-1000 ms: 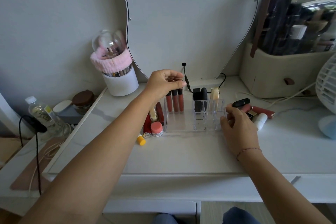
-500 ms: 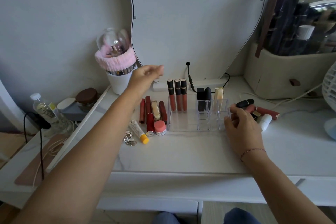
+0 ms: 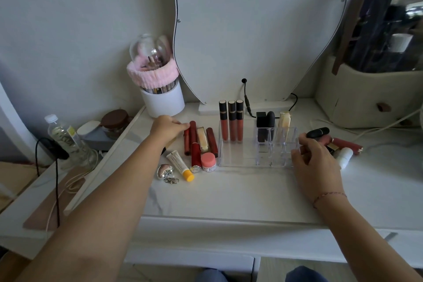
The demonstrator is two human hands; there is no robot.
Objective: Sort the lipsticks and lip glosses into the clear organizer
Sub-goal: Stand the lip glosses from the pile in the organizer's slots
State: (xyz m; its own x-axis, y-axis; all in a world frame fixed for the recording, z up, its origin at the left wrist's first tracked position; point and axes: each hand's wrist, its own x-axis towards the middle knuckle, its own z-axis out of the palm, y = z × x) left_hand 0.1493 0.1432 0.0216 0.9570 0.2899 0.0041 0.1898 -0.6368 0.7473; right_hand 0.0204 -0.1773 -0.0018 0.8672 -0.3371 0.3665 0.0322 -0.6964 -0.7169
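Desk layout, left to right

On the table point(image 3: 229, 194): clear organizer point(image 3: 238, 157) sits centre, in front of the mirror point(image 3: 251, 30). Three lip glosses point(image 3: 232, 121) stand in its left rear section, with lipsticks point(image 3: 265, 121) in its right rear cells. Loose tubes point(image 3: 201, 142) lie just left of it, with a small jar point(image 3: 208, 162), squeeze tube point(image 3: 180, 166) and keychain point(image 3: 166, 171) in front of them. Left hand point(image 3: 166, 128) touches the tubes' far-left ends. Right hand point(image 3: 313, 162) grips the organizer's right end. More lipsticks lie piled point(image 3: 343, 144) right of that. Brush cup point(image 3: 162, 103) is rear left, storage case point(image 3: 366, 98) rear right.

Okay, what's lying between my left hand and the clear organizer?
In the head view, a row of lip products lies flat there: red tubes, a gold case and a dark red tube.
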